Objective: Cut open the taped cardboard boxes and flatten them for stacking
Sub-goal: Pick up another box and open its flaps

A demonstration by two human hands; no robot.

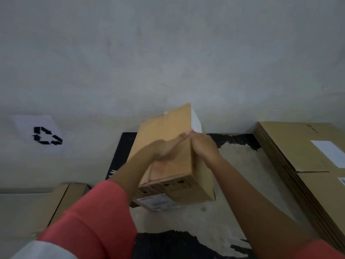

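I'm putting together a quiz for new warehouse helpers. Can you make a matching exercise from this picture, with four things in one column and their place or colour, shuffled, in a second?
Things:
1. box
2. recycling sign
3. flattened cardboard stack
4. left sleeve

Descriptions:
A. coral pink
B. far right, lying flat
C. centre, left hand and right hand on it
D. white sheet, far left

Pairs: 1-C; 2-D; 3-B; 4-A
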